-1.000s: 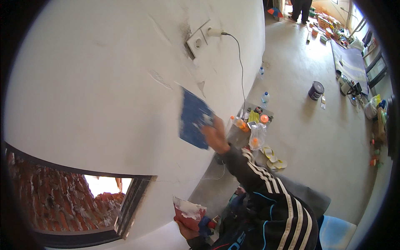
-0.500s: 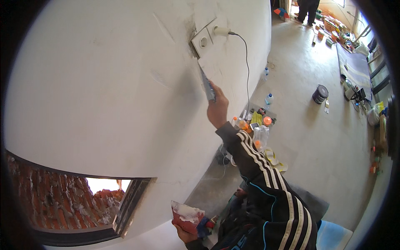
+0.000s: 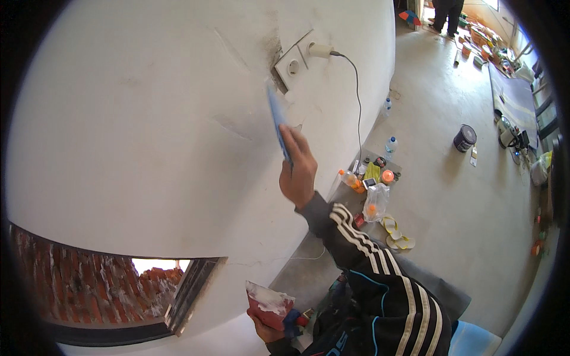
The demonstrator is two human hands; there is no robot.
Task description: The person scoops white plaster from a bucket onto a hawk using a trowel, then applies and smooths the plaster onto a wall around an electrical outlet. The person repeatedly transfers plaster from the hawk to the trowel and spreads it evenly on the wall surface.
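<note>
Raised against the white wall (image 3: 136, 148), my right hand (image 3: 298, 168) is closed around a blue-grey putty knife (image 3: 276, 116). The blade, smeared by motion, points up toward the lower left corner of a wall socket (image 3: 292, 66). Whether its edge touches the wall, I cannot tell. Low in the picture, my left hand (image 3: 266, 329) grips a red, flat-faced holder (image 3: 274, 317) from below. White filler paste (image 3: 270, 298) is spread over its upper face. Pale smoothed patches and scratches mark the wall around the socket.
A charger (image 3: 321, 50) with a hanging black cable (image 3: 359, 101) sits beside the socket. Below lie bottles (image 3: 390, 145), a plastic bag (image 3: 376, 202) and flip-flops (image 3: 399, 234). A dark paint bucket (image 3: 465, 138) stands farther right. A window opening (image 3: 196, 285) is lower left; another person (image 3: 446, 15) stands far back.
My right hand and the putty knife have shifted left and slightly down along the wall, away from the socket's lower edge. My left hand still grips the red holder. The whole view has shifted slightly.
</note>
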